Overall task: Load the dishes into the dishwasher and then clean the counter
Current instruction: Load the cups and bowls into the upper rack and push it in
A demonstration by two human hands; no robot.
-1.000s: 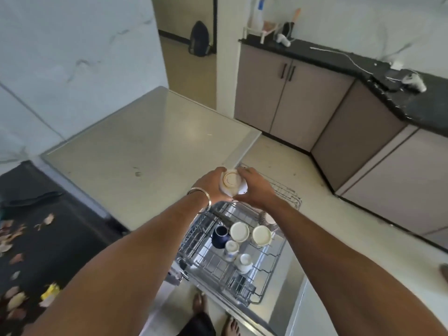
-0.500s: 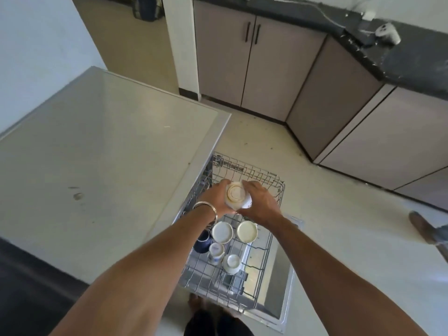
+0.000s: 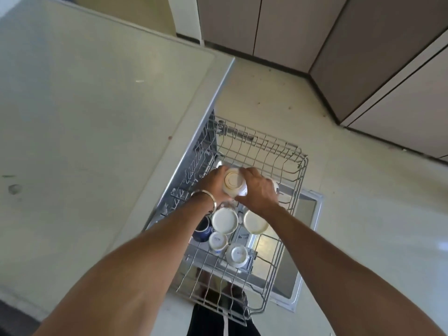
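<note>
A white cup point(image 3: 234, 184), upside down with its base ring facing up, is held over the middle of the pulled-out dishwasher rack point(image 3: 299, 166). The left hand point(image 3: 213, 184) grips it from 9 o'clock and the right hand point(image 3: 259, 190) from 3 o'clock, fingers curled round its sides. At 6 o'clock sit two upturned bowls point(image 3: 224, 220), a blue mug point(image 3: 203, 230) and two small cups point(image 3: 217, 241). To place it well, lower it mouth-down between the tines, clear of the bowls. The small cups' bases carry print too blurred to read. The tabletop point(image 3: 97, 117) lies at 10 o'clock.
</note>
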